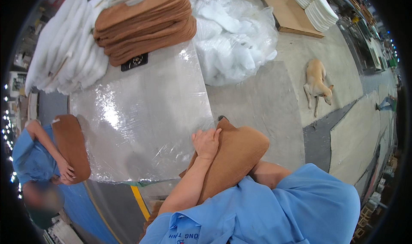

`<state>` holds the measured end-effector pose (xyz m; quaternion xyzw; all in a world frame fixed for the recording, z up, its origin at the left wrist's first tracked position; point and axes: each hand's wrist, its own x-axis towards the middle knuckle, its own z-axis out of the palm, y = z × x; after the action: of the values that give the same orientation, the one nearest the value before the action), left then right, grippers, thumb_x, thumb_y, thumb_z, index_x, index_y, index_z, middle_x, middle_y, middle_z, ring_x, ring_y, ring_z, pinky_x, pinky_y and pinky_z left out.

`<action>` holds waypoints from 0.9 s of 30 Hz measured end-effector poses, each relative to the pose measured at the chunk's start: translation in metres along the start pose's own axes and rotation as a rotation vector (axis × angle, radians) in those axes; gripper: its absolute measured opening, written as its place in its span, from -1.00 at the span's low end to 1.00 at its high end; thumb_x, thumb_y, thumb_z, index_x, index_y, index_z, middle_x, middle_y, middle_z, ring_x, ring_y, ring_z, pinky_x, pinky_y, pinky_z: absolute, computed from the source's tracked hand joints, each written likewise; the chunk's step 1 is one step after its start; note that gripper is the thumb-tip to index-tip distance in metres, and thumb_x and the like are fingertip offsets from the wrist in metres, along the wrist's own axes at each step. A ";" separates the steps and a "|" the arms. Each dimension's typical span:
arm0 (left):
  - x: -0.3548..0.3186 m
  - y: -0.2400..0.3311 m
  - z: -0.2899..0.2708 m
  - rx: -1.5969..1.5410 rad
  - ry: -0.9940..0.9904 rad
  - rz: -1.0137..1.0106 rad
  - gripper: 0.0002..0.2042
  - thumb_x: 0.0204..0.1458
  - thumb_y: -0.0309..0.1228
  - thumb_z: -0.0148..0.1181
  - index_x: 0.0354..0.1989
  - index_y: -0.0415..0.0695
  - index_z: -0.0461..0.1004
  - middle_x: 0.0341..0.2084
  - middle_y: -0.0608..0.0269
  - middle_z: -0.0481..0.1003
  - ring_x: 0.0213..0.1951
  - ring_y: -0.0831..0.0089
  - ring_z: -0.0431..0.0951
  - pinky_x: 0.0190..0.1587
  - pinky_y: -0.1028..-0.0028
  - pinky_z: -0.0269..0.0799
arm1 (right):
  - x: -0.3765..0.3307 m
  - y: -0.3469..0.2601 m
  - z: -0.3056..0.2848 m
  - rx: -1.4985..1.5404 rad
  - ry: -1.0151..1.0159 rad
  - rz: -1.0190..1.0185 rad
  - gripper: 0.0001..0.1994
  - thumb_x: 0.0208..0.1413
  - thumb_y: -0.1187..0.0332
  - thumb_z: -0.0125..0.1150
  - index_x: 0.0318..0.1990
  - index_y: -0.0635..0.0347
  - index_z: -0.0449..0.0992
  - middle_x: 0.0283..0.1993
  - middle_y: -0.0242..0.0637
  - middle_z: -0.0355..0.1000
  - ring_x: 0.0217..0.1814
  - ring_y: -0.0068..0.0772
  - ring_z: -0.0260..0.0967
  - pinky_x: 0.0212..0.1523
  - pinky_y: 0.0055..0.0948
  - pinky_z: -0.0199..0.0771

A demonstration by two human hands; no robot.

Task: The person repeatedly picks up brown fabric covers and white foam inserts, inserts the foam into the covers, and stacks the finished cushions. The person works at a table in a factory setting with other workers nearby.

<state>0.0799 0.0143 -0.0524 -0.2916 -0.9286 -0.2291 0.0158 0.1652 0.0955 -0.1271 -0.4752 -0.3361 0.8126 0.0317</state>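
Against my body I hold a brown fabric cushion (234, 158), tilted, with one corner pointing away from me. My left hand (206, 143) is closed over its upper left edge, fingers curled round the fabric. The right forearm goes behind or into the cushion on the right, so my right hand and its fingers are hidden. Left of my left hand lies a table (141, 128) covered with shiny clear plastic film.
Brown cushions (143, 25) are stacked at the table's far end, with white padding pieces (68, 46) to their left and a plastic bag of white filling (234, 38) to their right. A co-worker (34, 154) at left handles another brown cushion (71, 147). A tan dog (316, 79) lies on the floor.
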 end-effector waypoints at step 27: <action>-0.040 -0.054 -0.081 -0.128 -0.434 -0.440 -0.53 0.28 0.01 0.16 -0.24 -0.24 0.64 -0.32 -0.23 0.63 -0.19 -0.26 0.62 -0.12 -0.05 0.49 | -0.009 -0.020 -0.014 -0.041 -0.201 0.029 -0.76 0.33 0.32 0.27 0.07 0.17 0.60 -0.02 -0.29 0.65 0.01 -0.35 0.58 0.01 -0.31 0.59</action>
<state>0.0753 -0.0815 -0.0087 -0.1264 -0.9347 -0.2172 -0.2512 0.1764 0.1150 -0.1133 -0.3964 -0.3475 0.8494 -0.0237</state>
